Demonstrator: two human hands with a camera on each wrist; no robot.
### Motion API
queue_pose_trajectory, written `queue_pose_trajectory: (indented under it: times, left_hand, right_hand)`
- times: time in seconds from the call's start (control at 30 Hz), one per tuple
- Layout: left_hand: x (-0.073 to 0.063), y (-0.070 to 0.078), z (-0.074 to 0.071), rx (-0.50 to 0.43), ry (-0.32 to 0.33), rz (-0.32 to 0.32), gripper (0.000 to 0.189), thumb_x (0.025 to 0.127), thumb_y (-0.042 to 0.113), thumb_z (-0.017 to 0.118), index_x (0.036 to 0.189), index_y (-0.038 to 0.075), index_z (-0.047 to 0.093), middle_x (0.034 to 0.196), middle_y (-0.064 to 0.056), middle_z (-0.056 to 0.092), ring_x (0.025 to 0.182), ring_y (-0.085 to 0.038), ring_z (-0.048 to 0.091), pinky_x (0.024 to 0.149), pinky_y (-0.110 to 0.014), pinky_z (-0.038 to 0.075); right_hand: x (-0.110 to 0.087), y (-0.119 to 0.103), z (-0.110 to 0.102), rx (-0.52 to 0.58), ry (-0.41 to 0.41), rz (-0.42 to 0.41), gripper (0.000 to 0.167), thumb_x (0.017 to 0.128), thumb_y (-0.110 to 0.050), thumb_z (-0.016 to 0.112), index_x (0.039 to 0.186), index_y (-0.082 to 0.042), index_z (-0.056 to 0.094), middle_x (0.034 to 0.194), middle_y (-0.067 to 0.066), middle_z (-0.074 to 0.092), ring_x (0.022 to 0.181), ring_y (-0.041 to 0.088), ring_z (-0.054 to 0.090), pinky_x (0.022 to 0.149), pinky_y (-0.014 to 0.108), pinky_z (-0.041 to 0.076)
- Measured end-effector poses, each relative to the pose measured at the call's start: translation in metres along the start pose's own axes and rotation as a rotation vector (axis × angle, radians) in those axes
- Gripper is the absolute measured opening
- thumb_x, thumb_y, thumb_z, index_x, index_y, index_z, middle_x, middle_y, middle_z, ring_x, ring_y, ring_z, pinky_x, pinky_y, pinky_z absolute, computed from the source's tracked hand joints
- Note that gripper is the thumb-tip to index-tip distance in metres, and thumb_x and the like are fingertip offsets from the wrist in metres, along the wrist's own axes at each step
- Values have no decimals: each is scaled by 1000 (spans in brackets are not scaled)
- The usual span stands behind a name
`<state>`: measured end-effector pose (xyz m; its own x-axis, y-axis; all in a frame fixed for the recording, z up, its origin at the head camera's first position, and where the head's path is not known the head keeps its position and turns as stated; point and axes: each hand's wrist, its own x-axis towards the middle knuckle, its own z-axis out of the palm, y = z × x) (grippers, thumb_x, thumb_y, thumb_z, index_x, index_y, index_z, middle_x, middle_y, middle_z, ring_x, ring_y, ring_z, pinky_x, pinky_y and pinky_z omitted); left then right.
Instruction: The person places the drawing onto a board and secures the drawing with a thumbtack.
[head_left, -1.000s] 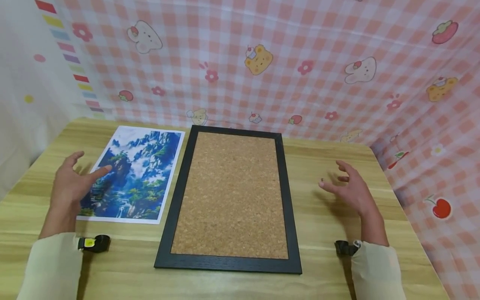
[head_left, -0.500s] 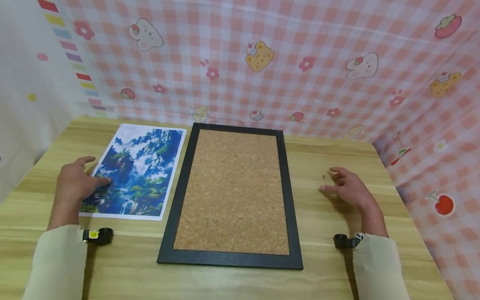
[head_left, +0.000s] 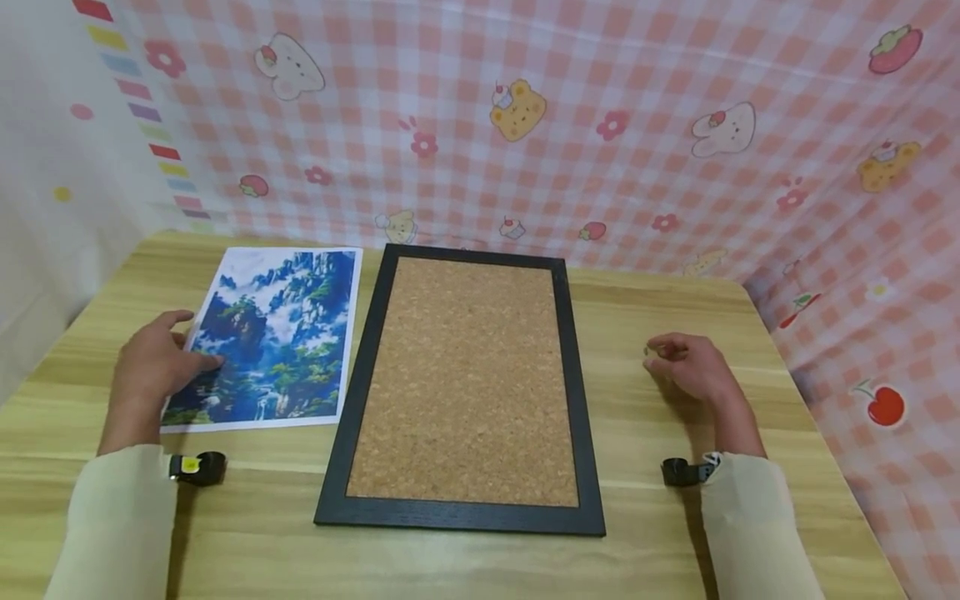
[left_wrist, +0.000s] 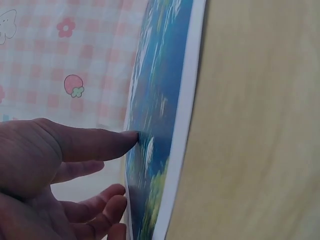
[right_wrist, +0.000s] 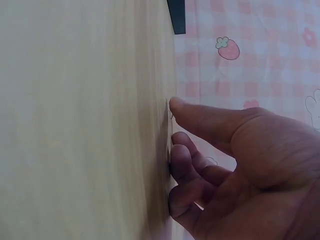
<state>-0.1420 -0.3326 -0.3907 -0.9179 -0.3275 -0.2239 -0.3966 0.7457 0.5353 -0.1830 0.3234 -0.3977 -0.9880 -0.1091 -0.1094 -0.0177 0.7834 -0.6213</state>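
Printed landscape sheet (head_left: 277,333) is lying face up on the tabletop (head_left: 645,542), left of the black-framed cork board (head_left: 468,383); its near right corner is sitting right by the frame, can't tell if touching. Left hand (head_left: 153,358) is pinching the sheet's left edge: thumb resting on the picture face, other fingers curling in at the edge, how far underneath is not showing. Right hand (head_left: 693,367) is hanging over the tabletop beyond the board's right side, thumb and index tips standing slightly apart around a tiny item (head_left: 647,351); can't tell whether they're touching it, and it's too small to identify. Handling, my guess: sheet is looking like paper, so light, floppy, easy to crease, maybe a bit slick on the printed side. Better to be gripping white margins, one hand per side, keeping thumbs off the ink and the sheet lightly taut. Tiny item is probably needing a fingertip pinch, as there's hardly any body to grab. Board is looking stiff; frame rails are giving the safest hold.
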Motion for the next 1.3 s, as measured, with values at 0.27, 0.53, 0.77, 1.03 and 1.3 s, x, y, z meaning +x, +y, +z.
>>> queue_pose_trajectory:
  times: [0.27,0.53,0.77,1.03,1.3]
  left_hand:
    - [-1,0,-2,-24,-15,-36,84,93,11,70,157,-8,19,138,-45,40,112,-58,49,100,-71,39]
    - [0,-2,-5,-35,-7,-31,85,91,6,70,157,-8,18,137,-45,39,111,-58,47,100,-73,38]
    - [2,-3,-8,-63,-62,-53,88,93,7,68,158,-8,10,142,-45,34,116,-59,44,103,-73,34]
    - [3,-6,-10,-48,-77,3,87,95,9,67,156,-11,9,138,-45,36,113,-58,46,101,-73,37]
    - [6,-10,-11,-129,-33,-13,72,99,8,60,157,-9,19,142,-43,36,114,-55,46,99,-68,41]
  right_hand:
    - [6,-3,3,-12,32,6,36,99,-18,68,124,8,66,118,29,63,109,43,58,91,54,49]
    - [4,-6,5,4,64,44,27,98,-18,69,111,6,73,104,20,71,97,35,62,81,38,48]
    - [0,-6,5,49,73,76,30,99,-20,68,113,6,73,114,24,69,102,33,60,83,37,47]
    - [-7,-1,5,105,74,105,37,102,-26,64,119,7,70,109,19,70,91,21,61,77,32,49]
    - [-14,-5,1,335,102,204,44,101,-26,66,127,9,64,89,-11,69,78,5,64,68,24,57]
